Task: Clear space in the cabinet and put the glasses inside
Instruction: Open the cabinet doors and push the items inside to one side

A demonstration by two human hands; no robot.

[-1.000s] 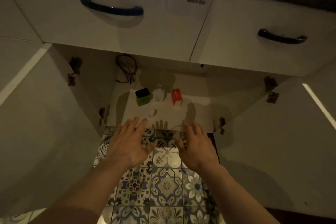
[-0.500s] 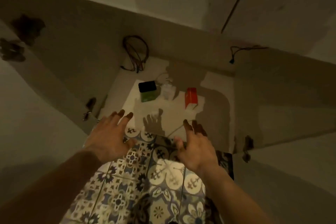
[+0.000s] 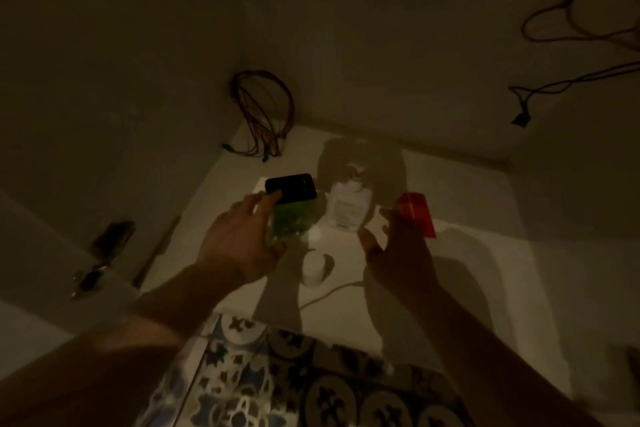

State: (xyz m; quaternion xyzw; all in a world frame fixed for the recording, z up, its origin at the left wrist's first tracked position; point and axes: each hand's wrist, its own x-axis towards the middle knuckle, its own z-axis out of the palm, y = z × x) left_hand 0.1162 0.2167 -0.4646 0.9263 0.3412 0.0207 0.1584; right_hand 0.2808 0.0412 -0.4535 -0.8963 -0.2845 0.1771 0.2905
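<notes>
Left hand (image 3: 239, 243) spread, fingertips at green jar (image 3: 292, 215); right hand (image 3: 398, 250) spread beside red box (image 3: 417, 215).

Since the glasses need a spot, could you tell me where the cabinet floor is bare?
Bare: the right side, beyond the red box, and the back strip behind the pump bottle. Crowded: left-centre, where the green jar, bottle, small white pot and cord cluster.

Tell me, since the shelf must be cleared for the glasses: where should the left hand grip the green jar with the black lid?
Probably round the green jar body just under the black lid, coming from the left and front, where the left hand is already. The jar stands upright, and the white pump bottle crowds its right side.
</notes>
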